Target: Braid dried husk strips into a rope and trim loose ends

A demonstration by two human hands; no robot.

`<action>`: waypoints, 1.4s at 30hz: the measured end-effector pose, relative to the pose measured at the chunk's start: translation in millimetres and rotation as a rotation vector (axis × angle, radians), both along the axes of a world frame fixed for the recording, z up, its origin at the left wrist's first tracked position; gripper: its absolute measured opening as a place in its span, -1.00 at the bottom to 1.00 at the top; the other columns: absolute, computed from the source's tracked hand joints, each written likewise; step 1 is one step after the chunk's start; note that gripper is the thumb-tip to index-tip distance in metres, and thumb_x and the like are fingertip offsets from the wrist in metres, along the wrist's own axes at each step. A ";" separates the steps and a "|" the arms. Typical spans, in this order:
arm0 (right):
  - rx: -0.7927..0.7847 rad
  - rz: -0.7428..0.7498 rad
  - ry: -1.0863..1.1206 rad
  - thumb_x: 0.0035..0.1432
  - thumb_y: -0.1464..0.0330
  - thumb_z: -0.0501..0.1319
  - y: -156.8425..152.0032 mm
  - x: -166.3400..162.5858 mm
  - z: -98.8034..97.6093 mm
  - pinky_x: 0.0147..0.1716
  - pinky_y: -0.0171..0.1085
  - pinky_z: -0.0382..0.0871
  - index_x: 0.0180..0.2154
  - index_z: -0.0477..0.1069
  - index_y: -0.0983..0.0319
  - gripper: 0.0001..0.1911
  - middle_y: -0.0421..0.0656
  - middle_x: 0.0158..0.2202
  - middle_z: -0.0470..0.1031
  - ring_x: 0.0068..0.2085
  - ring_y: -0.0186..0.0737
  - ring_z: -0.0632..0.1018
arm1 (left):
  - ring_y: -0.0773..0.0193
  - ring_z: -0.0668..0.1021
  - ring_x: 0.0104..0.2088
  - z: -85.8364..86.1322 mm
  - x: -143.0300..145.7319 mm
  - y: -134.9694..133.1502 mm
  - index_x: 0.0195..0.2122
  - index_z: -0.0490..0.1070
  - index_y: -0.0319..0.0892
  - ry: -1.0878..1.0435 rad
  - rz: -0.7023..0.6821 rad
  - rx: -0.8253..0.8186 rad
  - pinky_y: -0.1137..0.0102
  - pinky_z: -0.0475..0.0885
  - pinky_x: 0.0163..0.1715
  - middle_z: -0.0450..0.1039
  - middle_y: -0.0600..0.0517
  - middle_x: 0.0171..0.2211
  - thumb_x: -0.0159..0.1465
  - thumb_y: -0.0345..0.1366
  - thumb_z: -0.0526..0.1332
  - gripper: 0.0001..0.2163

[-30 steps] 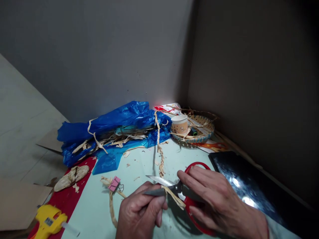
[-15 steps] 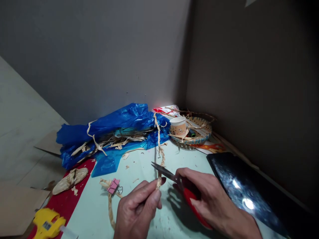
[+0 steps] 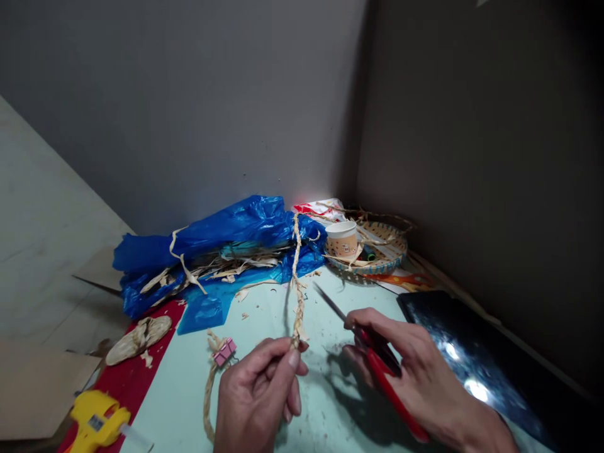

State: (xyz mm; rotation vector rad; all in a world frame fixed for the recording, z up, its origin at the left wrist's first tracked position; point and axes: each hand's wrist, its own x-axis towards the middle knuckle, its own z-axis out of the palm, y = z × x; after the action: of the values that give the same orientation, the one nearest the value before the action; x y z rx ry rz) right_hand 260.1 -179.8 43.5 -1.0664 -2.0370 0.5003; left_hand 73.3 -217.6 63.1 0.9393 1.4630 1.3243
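Observation:
Between thumb and fingers, my left hand (image 3: 264, 390) pinches a braided straw-coloured cord (image 3: 299, 302). The cord runs away from me over the table to the blue plastic. Red-handled scissors (image 3: 380, 368) are in my right hand (image 3: 415, 371), their blades pointing up and left, apart from the cord. The blades look together, though they are slightly blurred. Left of my left hand, a pink binder clip (image 3: 224, 352) grips one end of another cord piece (image 3: 208, 402), which curves down towards my wrist.
Blue plastic (image 3: 250, 217) with dry fibre strips lies at the back. A woven basket (image 3: 394, 258) holds a paper cup (image 3: 341, 239). At right lies a dark glossy panel (image 3: 453, 340). A woven sole-shaped piece (image 3: 139, 340) and yellow glue gun (image 3: 97, 420) are at left.
The scissors have moved right and down, off the cord they were crossing, and their blades have come together. My left hand keeps its pinch on the braid.

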 end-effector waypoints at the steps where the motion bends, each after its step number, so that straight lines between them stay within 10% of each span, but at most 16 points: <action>1: 0.033 0.016 -0.012 0.17 0.43 0.13 0.7 -0.2 -0.6 -0.55 -0.39 0.25 -0.27 0.33 0.21 -0.95 -0.27 -0.52 0.39 -0.55 -0.35 0.38 | 0.50 0.36 -0.74 -0.9 0.2 -0.4 -0.40 0.63 -0.20 -0.003 0.013 0.001 0.59 0.23 -0.74 0.55 -0.01 -0.60 0.02 -0.20 0.41 -0.81; 12: 0.269 0.031 -0.183 -0.12 0.52 0.14 -0.7 -2.9 -12.0 -0.34 -0.13 0.35 -0.03 0.29 0.30 -0.49 -0.04 -0.30 0.40 -0.31 -0.07 0.38 | 0.42 0.40 -0.74 2.5 7.6 -4.6 -0.46 0.67 -0.09 0.085 0.047 0.061 0.53 0.35 -0.70 0.50 0.06 -0.65 -0.04 -0.34 0.37 -0.90; 42: 0.457 0.034 -0.300 0.27 0.53 -0.01 -1.2 2.0 -14.6 -0.52 -0.28 0.10 -0.19 0.39 0.35 -0.79 -0.16 -0.49 0.37 -0.51 -0.26 0.33 | 0.28 0.54 -0.61 -4.6 5.3 -7.6 -0.63 0.63 -0.02 0.235 0.078 0.072 0.50 0.44 -0.61 0.44 0.11 -0.66 -0.07 -0.31 0.34 -0.93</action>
State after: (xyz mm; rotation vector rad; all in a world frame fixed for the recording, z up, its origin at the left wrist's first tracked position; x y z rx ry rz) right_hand 262.1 -181.0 29.0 -0.8630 -2.2815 -0.1222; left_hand 78.6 -225.2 58.5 1.1260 1.6534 1.3664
